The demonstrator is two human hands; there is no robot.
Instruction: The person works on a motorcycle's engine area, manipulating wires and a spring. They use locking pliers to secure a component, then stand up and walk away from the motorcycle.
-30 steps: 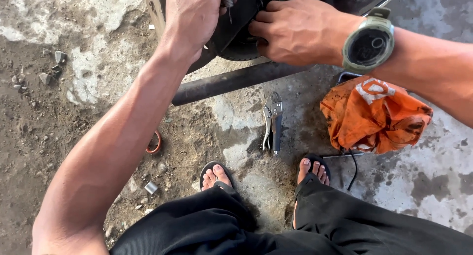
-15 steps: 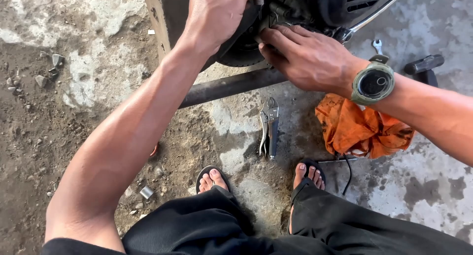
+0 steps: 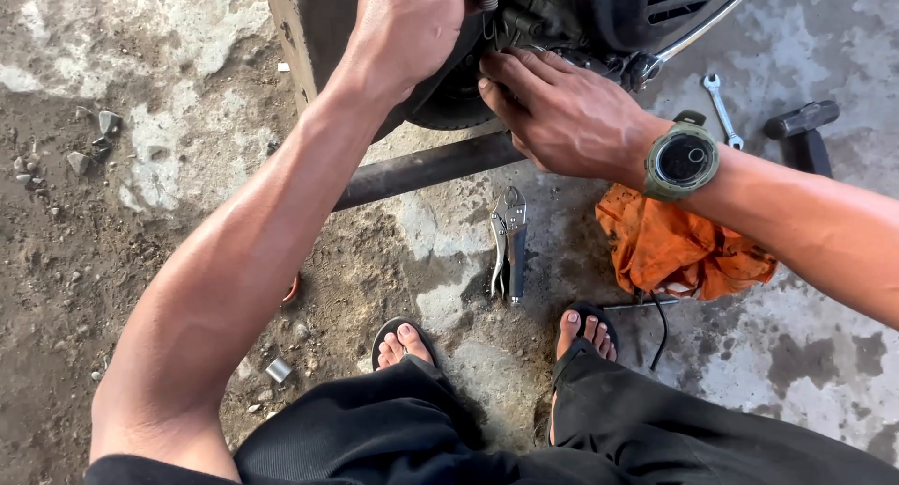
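Squatting over cracked concrete ground (image 3: 169,157), a person works on the underside of a dark engine housing (image 3: 571,17) at the top edge of the head view. Left hand (image 3: 412,26) is clenched over the rounded black cover (image 3: 449,92), its fingers hidden beyond the frame top. Right hand (image 3: 562,110), wearing an olive wristwatch (image 3: 682,160), lies flat with fingertips (image 3: 496,73) pressed against the metal fittings beside the cover; whether it grips anything cannot be told. A dark pipe (image 3: 421,169) runs below both hands.

Compared with half a second earlier, the right hand has slid lower and rightward along the fittings, and a spanner (image 3: 721,106) and a black-handled tool (image 3: 801,129) now show fully near the right edge. Locking pliers (image 3: 508,244) lie unmoved on the ground between the arms, just left of an orange rag (image 3: 679,246). Two sandalled feet (image 3: 403,340) rest below.
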